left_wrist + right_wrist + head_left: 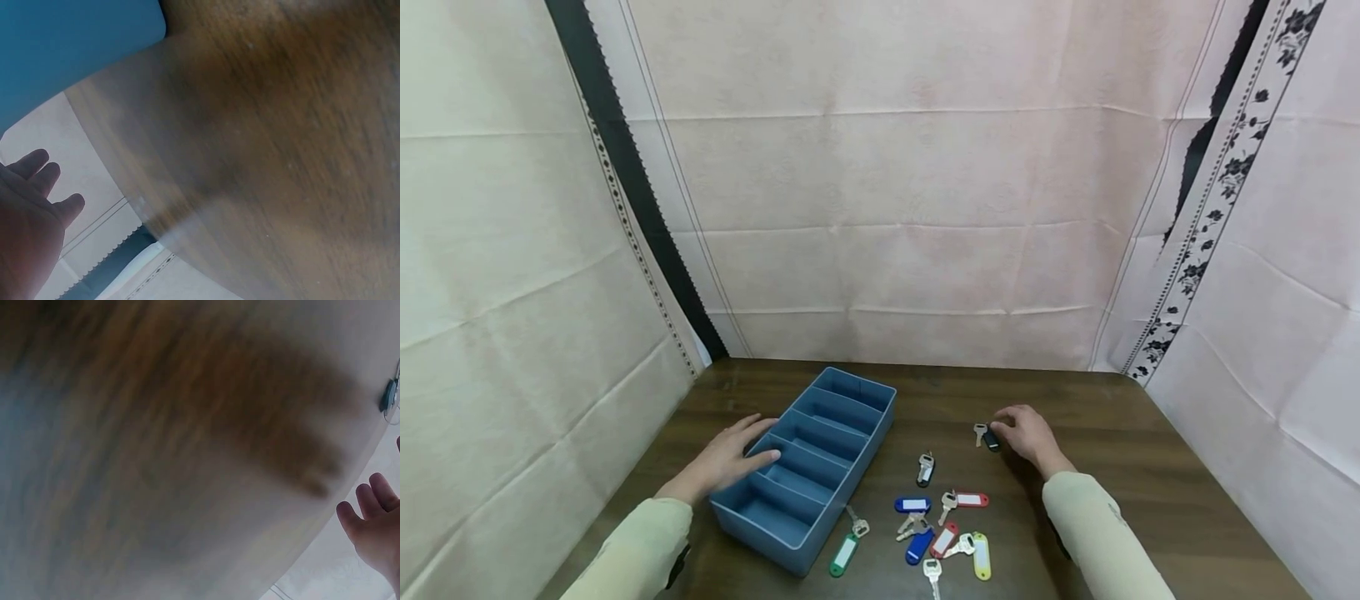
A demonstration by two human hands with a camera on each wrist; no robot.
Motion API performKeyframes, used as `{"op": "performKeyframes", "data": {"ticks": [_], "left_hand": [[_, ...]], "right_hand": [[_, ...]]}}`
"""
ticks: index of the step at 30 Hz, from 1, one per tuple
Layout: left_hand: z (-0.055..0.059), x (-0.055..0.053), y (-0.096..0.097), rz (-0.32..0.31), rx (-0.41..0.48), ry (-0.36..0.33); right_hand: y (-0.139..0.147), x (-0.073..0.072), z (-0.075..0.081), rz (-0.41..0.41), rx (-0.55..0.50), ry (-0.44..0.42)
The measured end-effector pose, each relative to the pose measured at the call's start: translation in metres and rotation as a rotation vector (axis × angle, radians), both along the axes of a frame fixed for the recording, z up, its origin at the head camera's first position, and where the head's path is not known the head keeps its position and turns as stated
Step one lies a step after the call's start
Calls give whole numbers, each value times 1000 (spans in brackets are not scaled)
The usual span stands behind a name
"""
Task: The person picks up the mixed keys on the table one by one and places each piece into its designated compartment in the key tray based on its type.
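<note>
- We find the key [980, 432] with the black tag [992, 439] on the brown table [1157, 467], well to the right of the blue tray [760, 537] and apart from the other tagged keys [944, 540].
- The right hand [1026, 435] is at this tag, fingertips bent down toward its upper end; we cannot tell whether finger and thumb have closed on it, as the contact is hidden in the head view and beyond the edge of the right wrist view.
- The left hand [726, 457] lies at the tray's left side, fingers extended and spread, thumb reaching over the rim; we cannot confirm firm contact. The two hands are well apart.
- We judge the key and tag together to be very light, stiff and not fragile, the key being metal and the tag probably smooth plastic.
- We expect the joint between them to swivel, leaving the key to dangle if the tag alone is lifted.
- We recommend a pinch across the tag's long edges, near the key end; its low profile and likely slick face make a grip from above less sure.
- We rate the tray as light and rigid; a hand on its rim should suffice to steady it.
</note>
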State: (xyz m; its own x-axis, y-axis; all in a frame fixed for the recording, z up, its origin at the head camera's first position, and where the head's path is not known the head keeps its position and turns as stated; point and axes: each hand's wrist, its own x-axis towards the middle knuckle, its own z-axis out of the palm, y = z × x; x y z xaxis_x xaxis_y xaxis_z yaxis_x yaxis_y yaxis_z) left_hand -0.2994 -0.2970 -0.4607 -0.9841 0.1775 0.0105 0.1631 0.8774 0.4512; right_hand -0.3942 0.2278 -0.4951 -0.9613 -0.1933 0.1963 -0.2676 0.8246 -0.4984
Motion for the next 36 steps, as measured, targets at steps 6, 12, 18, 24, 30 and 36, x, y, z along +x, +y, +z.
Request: {"op": "performKeyframes", "data": {"ticks": [6, 12, 18, 24, 30, 36], "left_hand": [[0, 2, 4, -1, 19, -8], [0, 2, 6, 9, 20, -19], [-1, 0, 7, 17, 31, -21], [-2, 0, 7, 22, 26, -24], [-2, 1, 6, 11, 26, -10], [0, 1, 0, 34, 29, -31]], "right_hand": [[1, -1, -5, -13, 9, -9], [2, -2, -7, -15, 19, -19], [0, -3, -6, -23, 35, -9], [0, -2, -9, -21, 47, -2], [0, -3, -12, -14, 53, 11], [-6, -2, -6, 6, 23, 38]]}}
